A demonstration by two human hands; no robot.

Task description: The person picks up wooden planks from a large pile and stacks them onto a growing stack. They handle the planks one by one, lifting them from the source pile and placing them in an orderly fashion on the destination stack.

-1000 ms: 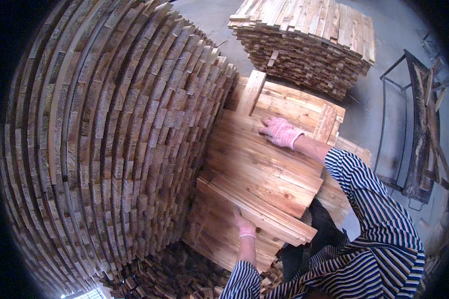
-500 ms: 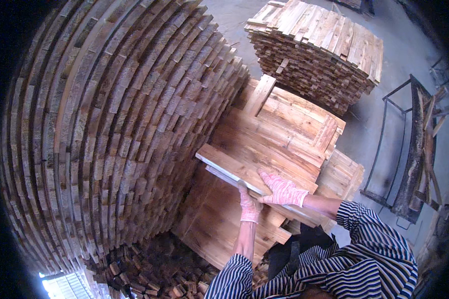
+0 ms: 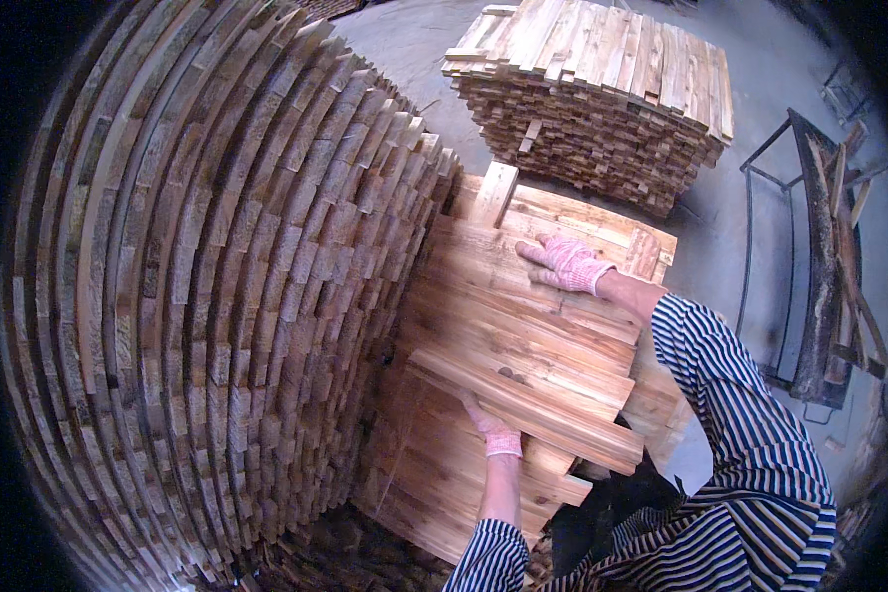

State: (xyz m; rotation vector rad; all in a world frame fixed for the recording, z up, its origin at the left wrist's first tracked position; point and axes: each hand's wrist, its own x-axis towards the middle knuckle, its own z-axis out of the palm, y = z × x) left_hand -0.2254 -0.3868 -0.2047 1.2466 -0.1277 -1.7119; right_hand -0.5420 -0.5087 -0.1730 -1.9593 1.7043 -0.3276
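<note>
A long wooden plank (image 3: 528,407) lies slantwise across the near part of a stack of boards. My left hand (image 3: 493,430), in a pink-and-white knitted glove, is at the plank's near edge and grips it there; some of its fingers are hidden behind the wood. Farther off, my right hand (image 3: 569,264), gloved alike, rests with fingers stretched out on the flat boards (image 3: 503,296) of the stack. Nothing shows in that hand. A short board (image 3: 494,195) lies crosswise at the stack's far end.
A tall wall of stacked wood pieces (image 3: 237,286) rises close on the left. Beyond the boards stands another lumber pile (image 3: 592,109). On the right is a dark metal frame (image 3: 814,266) with scrap wood on it. Loose offcuts (image 3: 355,548) lie low in front.
My right hand has left the plank and moved away onto the boards farther off. The plank has turned from showing its pale edge to lying flatter; my left hand stays at its near edge.
</note>
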